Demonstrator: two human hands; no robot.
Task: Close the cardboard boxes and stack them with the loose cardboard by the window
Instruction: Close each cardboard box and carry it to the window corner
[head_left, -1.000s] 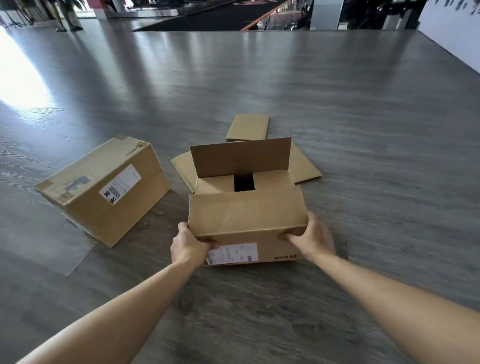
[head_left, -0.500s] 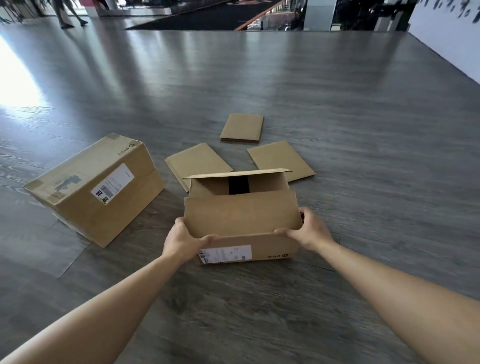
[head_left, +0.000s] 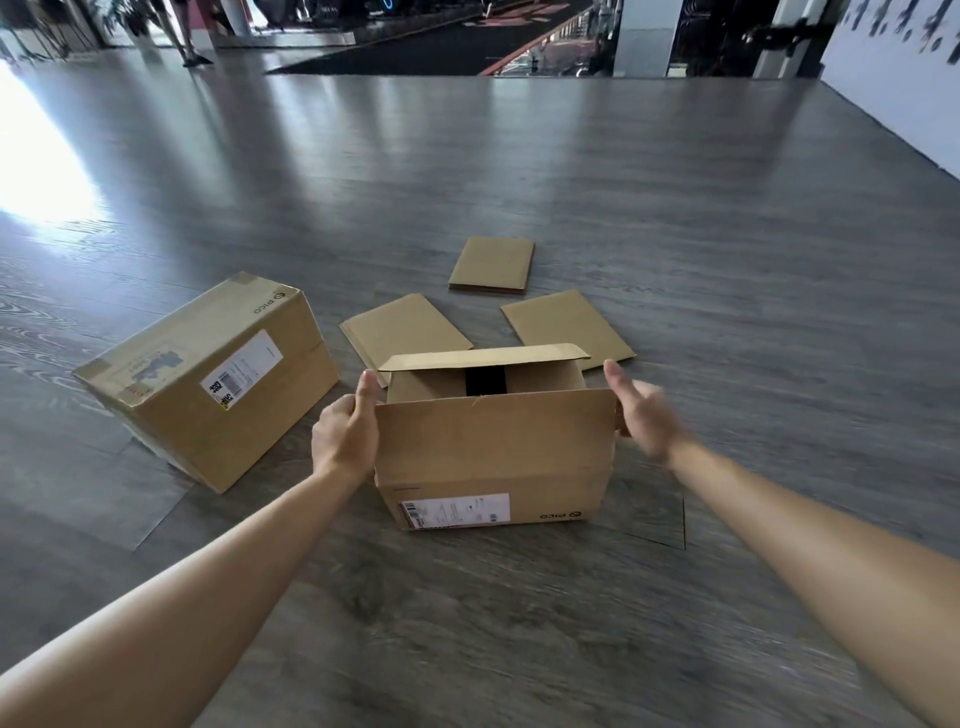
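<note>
An open cardboard box (head_left: 493, 457) is sitting on the grey floor (head_left: 675, 208), right in the middle. Its near flap is being held up by the left hand (head_left: 345, 436), whose fingers are curled around the flap's left edge with the thumb pointing up. The right hand (head_left: 644, 413) is being kept just beside the flap's right edge, fingers straight and spread, and nothing is being held in it (it is a bit blurry). The far flap is leaning over the top, and a dark gap is showing between the two inner flaps. A closed box (head_left: 208, 379) is lying to the left, close by. Three flat cardboard pieces (head_left: 491, 265) are lying behind the open box.
</note>
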